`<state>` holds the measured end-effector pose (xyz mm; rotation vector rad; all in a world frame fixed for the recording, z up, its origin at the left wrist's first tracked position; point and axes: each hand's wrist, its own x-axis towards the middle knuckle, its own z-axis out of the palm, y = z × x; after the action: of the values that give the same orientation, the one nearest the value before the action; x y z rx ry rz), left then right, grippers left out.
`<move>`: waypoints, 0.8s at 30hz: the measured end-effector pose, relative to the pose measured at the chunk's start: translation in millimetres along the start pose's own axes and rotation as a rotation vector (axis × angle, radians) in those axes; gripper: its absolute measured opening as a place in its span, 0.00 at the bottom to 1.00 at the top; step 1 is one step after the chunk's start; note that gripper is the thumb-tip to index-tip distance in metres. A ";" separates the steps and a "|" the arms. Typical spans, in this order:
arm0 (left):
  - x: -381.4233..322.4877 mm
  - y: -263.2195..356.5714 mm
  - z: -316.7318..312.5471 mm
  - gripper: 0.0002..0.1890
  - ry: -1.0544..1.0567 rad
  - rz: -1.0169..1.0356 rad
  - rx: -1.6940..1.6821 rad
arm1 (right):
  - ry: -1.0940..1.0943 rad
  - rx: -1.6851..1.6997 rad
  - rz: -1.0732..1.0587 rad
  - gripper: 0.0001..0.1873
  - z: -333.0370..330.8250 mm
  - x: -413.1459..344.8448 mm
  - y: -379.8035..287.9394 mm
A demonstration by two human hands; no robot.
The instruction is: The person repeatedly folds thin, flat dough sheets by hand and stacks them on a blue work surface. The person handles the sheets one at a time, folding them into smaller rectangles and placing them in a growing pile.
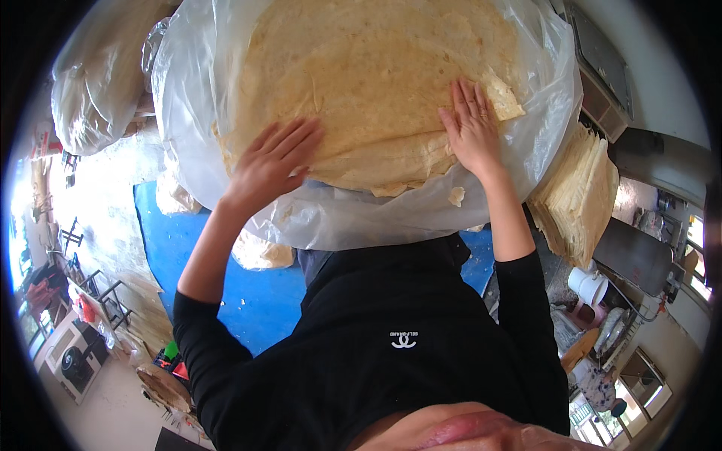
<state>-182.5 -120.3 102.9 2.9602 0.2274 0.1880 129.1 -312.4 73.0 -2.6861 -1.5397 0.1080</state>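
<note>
Before me lies a broad stack of thin, round, yellowish-brown flatbread sheets (361,84), resting on crumpled clear plastic sheeting (186,113). My left hand (276,152) is over the left part of the near edge, palm down and slightly blurred; whether it presses on the sheet I cannot tell. Flat on the right side rests my right hand (471,124), with a ring on one finger. Beside its fingers a pale, torn flap of sheet (505,98) sticks out over the plastic. The near edge is wrinkled and ragged. A small broken flake (457,196) lies on the plastic below. Neither hand holds anything.
To the right stands a thick folded pile of similar sheets (575,197). A large filled plastic bag (98,84) is at upper left. Below the plastic, wrapped bundles (262,251) lie on a blue mat (225,304). Another person (598,386) is in the background at lower right.
</note>
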 end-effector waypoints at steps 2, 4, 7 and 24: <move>-11.0 -7.6 -21.2 0.28 -0.066 0.064 0.125 | 0.042 0.015 -0.117 0.42 -14.4 1.3 -9.2; -5.9 -5.0 -48.1 0.22 -0.127 0.123 0.171 | -0.302 0.096 -0.202 0.44 -25.9 -1.2 -40.9; 29.9 -2.2 -89.5 0.16 -0.600 -0.060 -0.221 | 0.142 0.285 -0.602 0.34 -21.4 -28.4 -129.5; 151.1 -37.9 0.3 0.40 0.138 -0.336 0.413 | -0.242 2.783 0.703 0.24 0.3 -40.8 -123.4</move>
<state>-39.6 -59.1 113.0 3.2442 0.8707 0.3363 2.4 -285.2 83.2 -0.4519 0.3811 1.2042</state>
